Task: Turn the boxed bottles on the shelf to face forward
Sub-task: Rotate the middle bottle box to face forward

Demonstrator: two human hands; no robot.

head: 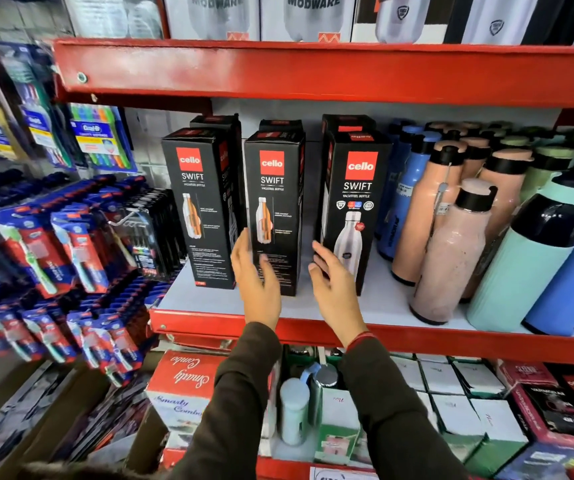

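Shelf unit: red metal, several tiers; the middle tier has a white board with a red front lip.
Loose bottles: a crowd at the right of the middle tier in peach, pale pink, blue, mint and green, all with black caps; the front ones lean back to the left.
Toothbrush packs: hung in rows on the rack left of the shelf, red-and-blue cards below, blue-and-white cards higher up.
Left arm: dark sleeve reaching up from below, wrist over the shelf lip.
Right arm: dark sleeve, a red thread band at the wrist, reaching up beside the left one.
Left box: black Cello Swift carton, upright, cutaway-bottle panel outward, untouched.
Middle box: same carton, upright, same cutaway panel outward, between the two hands.
Right box: upright, panel with the steel bottle picture outward.
Back row: more black cartons stand behind all three; contents of every carton hidden.
Left hand: palm turned right, fingers straight and spread, lying over the lower left edge of the middle box; nothing gripped, contact unclear.
Right hand: open, fingers extended upward, tips against the lower left edge of the right box; nothing clasped.
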